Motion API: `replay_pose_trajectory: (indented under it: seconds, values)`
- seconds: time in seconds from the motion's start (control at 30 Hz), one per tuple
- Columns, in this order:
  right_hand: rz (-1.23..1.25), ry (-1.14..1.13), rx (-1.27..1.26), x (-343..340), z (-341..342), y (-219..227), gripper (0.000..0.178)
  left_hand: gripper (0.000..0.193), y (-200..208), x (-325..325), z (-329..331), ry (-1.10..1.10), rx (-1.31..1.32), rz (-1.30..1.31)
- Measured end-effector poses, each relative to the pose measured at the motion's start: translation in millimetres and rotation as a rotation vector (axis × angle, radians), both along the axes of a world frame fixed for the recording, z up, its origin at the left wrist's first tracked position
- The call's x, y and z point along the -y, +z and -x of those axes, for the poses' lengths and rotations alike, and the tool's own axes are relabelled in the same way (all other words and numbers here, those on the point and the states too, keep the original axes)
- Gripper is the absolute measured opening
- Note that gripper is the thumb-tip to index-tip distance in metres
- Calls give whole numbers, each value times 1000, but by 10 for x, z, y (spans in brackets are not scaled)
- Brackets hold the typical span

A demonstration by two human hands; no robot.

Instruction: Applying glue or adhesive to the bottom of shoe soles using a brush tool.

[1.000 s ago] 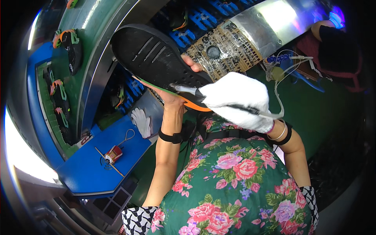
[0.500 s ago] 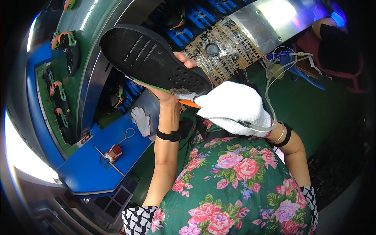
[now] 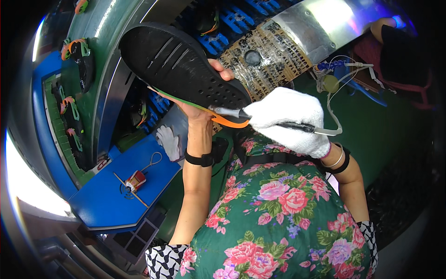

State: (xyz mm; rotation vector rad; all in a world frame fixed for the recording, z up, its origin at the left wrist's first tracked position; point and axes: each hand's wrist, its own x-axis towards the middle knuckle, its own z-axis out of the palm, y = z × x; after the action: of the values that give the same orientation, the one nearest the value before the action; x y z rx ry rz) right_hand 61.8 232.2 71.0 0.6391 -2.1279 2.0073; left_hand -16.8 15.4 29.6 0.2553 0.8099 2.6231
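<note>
Holding the black shoe sole (image 3: pixel 181 69) up with our bare left hand (image 3: pixel 197 111), we close the fingers around its narrow end, the thumb on top and the tread side turned to us. Our right hand (image 3: pixel 290 121), in a white glove, is closed tight on a thin black tool (image 3: pixel 278 124) with a clear tube behind it, and the tip touches the orange and green edge (image 3: pixel 227 122) of the sole. To do this well, we judge that the tip should follow the edge slowly while the left hand keeps the sole steady and tilted.

Behind the sole a brown sheet with dark printed marks (image 3: pixel 265 56) lies under clear tape on the metal plate. On the blue table (image 3: pixel 116 195) at our left we see a small red and white packet (image 3: pixel 135 180) and a loose white glove (image 3: pixel 169 142).
</note>
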Motion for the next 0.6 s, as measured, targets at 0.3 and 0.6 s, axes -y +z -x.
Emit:
replay_pose_trajectory:
  seconds: [0.3, 0.6]
  values:
    - [41, 14, 26, -12, -19, 3, 20, 109, 70, -54, 19, 31, 50, 37]
    - [-11, -8, 55, -29, -29, 21, 20, 104, 44, -33, 103, 11, -11, 40]
